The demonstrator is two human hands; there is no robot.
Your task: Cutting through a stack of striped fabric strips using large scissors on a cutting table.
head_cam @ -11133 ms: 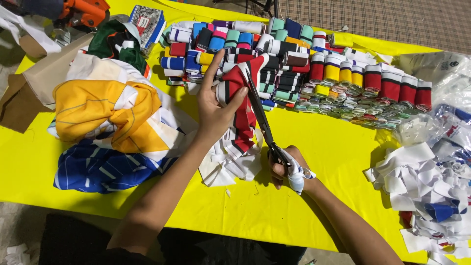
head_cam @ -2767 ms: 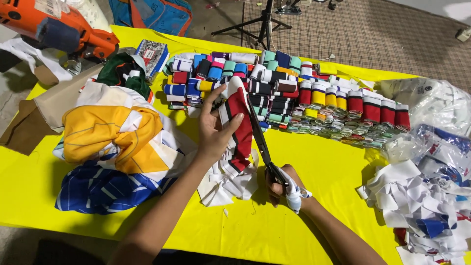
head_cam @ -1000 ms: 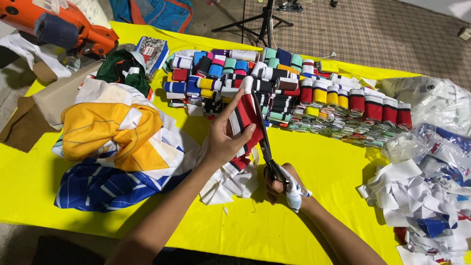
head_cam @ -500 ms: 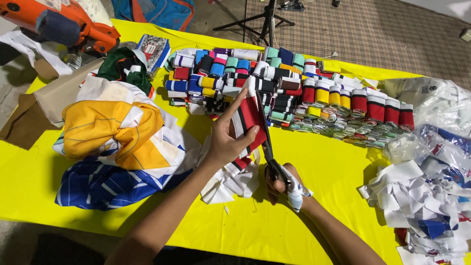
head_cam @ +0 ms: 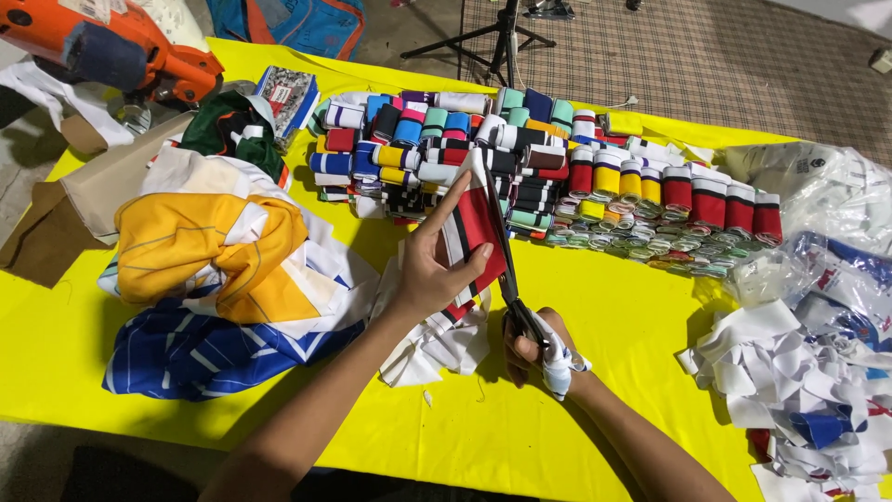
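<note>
Head view: the person's left hand holds up a strip of red, white and black ribbed fabric, thumb on the near face, fingers closed round its left edge, forefinger stretched along the top. The strip stands nearly upright above the middle of the yellow surface, its lower end trailing into a small heap of cut pieces just beneath. The right hand, one finger wrapped in white cloth, grips the handles of a pair of scissors; its fingers are curled through the loops, and the blades look drawn nearly together, running up along the strip's right edge.

Behind the strip, toward the far edge, rows of folded striped bands lie packed side by side. A bundle of yellow, white and blue garments rests at the left side, and white offcuts pile up at the right edge beside clear plastic bags.

By the look of it, a lengthwise cut through the strip is under way, the blades well up its length. The next move would call for opening the blades and feeding them further while the left hand keeps the fabric taut and its forefinger clear of the tips.
</note>
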